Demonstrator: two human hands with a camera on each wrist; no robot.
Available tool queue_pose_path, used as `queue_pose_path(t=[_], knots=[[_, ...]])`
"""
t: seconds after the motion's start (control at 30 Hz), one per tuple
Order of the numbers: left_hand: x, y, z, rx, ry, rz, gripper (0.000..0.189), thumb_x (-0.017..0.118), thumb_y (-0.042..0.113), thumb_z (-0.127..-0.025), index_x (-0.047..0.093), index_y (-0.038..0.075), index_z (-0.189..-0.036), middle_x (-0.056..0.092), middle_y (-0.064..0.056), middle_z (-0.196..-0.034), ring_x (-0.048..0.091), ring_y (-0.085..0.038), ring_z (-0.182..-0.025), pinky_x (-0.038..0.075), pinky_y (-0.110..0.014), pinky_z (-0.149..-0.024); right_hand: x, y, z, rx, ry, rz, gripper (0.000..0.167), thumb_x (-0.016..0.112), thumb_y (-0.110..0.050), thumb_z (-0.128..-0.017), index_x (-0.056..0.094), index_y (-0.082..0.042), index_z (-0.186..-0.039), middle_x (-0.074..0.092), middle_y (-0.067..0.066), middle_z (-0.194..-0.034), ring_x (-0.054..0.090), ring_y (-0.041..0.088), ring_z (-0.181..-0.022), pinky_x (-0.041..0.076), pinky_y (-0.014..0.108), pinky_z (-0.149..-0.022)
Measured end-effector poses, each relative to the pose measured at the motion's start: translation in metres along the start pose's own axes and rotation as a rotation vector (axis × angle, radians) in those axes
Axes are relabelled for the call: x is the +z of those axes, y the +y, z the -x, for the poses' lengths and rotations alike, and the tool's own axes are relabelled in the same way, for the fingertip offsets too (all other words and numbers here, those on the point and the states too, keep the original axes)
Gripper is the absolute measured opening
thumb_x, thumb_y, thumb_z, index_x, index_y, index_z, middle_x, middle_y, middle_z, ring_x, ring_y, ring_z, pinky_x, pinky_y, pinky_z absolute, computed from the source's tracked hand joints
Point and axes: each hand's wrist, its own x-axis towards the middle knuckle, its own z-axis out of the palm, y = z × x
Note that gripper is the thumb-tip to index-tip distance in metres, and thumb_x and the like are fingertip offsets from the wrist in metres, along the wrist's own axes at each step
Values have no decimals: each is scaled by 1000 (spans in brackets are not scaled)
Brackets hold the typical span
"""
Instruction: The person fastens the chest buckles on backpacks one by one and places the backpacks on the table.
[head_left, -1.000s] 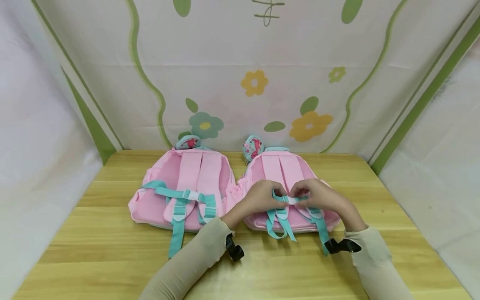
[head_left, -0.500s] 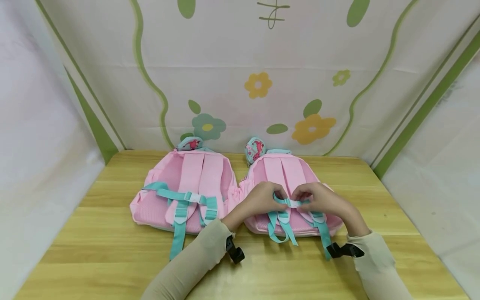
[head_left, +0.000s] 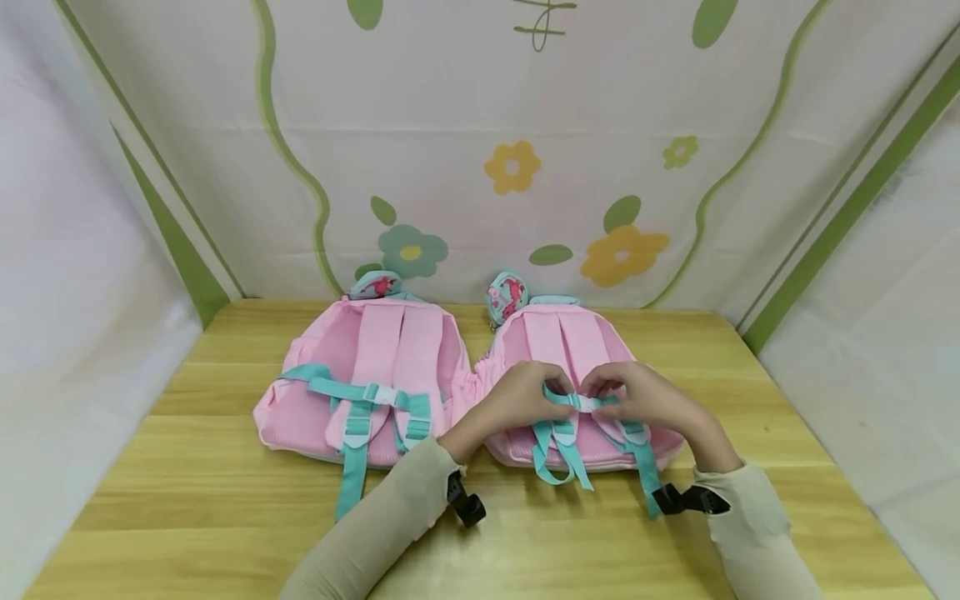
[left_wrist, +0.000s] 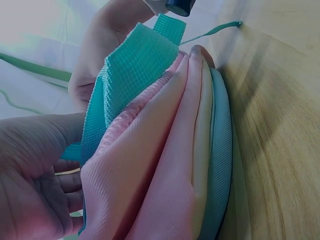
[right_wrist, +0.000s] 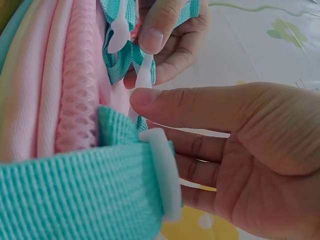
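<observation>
Two pink backpacks lie back side up on the table. Over the right backpack [head_left: 606,455], both hands meet at a white side-release buckle [head_left: 587,403] on a teal strap [head_left: 555,394]. The left hand [head_left: 527,393] pinches the strap right at the buckle's left end. From the other side the right hand [head_left: 643,395] pinches the buckle's right end, its thumb flat on the white plastic [right_wrist: 144,75] in the right wrist view. The two buckle parts look joined. In the left wrist view the pack's side [left_wrist: 150,150] hides the buckle.
The left backpack [head_left: 300,421] has its teal strap fastened across by a white buckle [head_left: 386,395]. Loose teal strap ends [head_left: 352,483] hang toward the front. Round coin pouches [head_left: 506,296] sit at the packs' tops. A flowered cloth wall [head_left: 450,100] stands behind the wooden table [head_left: 165,467].
Both hands stay at the buckle with almost no movement. The view shifts slightly.
</observation>
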Motion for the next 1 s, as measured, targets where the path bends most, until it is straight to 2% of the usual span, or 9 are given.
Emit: queue_pose_path(t=[0.23, 0.53, 0.77, 1.0], knots=[[-2, 1, 1, 24, 23, 6, 18, 81, 23, -88, 76, 14, -102, 77, 3, -99, 66, -3, -89, 50, -17, -81, -4, -6, -1, 12, -8, 15, 25, 80, -11, -88, 72, -12, -111, 72, -3, -103, 66, 20, -96, 54, 40, -90], [0, -1, 2, 45, 59, 24, 16, 81, 24, -88, 76, 17, -100, 75, 5, -96, 58, -3, -80, 47, -15, -71, 0, -1, 0, 7, 3, 24, 28, 80, -12, -88, 72, -12, -115, 72, -4, -104, 66, 18, -97, 55, 39, -89], [-4, 0, 5, 42, 64, 51, 16, 81, 25, -88, 76, 17, -101, 75, 4, -95, 68, -10, -88, 51, -15, -76, 4, 1, 0, -2, 24, 15, 31, 81, -14, -87, 71, -15, -116, 71, -7, -107, 66, 17, -99, 55, 40, -92], [-18, 4, 9, 97, 80, 81, 18, 80, 23, -89, 74, 13, -103, 76, -5, -100, 70, -19, -95, 58, -34, -87, 2, -2, 0, -57, 70, -13, 32, 83, -15, -86, 71, -15, -115, 72, -6, -109, 67, 21, -98, 56, 45, -90]])
